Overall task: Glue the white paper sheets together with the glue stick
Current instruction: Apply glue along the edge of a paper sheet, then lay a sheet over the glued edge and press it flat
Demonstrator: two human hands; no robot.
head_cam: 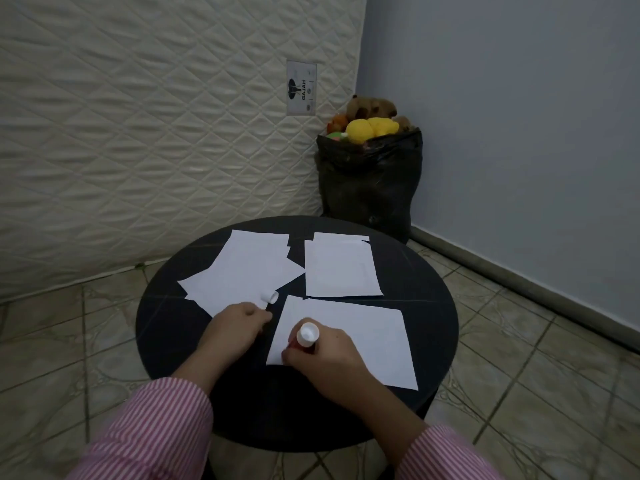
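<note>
Three groups of white paper lie on the round dark desk [166,327]: a loose pile of sheets [242,271] at the left, a neater stack [341,268] at the far right, and one near sheet [363,341] in front of the person. The right hand [329,362] is curled round the glue stick [308,336] and holds it upright over the left edge of the near sheet, with the white top end toward the camera. I cannot tell if the glue tip already touches the paper, because the hand hides it. The left hand [239,323] rests on the desk just beside the near sheet, its fingers bent; it seems to pinch something small and dark, but that is too unclear to say. A small white cap [270,296], probably from the glue stick, lies on the edge of the left pile.

In my judgement the step in hand is spreading glue on the near sheet, at its start. The next move calls for steady strokes along the edge while the left hand keeps the paper flat, because thin paper can slide or wrinkle under the stick.

Behind the desk a quilted mattress [138,133] leans on the wall; its label [301,88] reads "GAJAH". The smaller print there is not readable.
</note>
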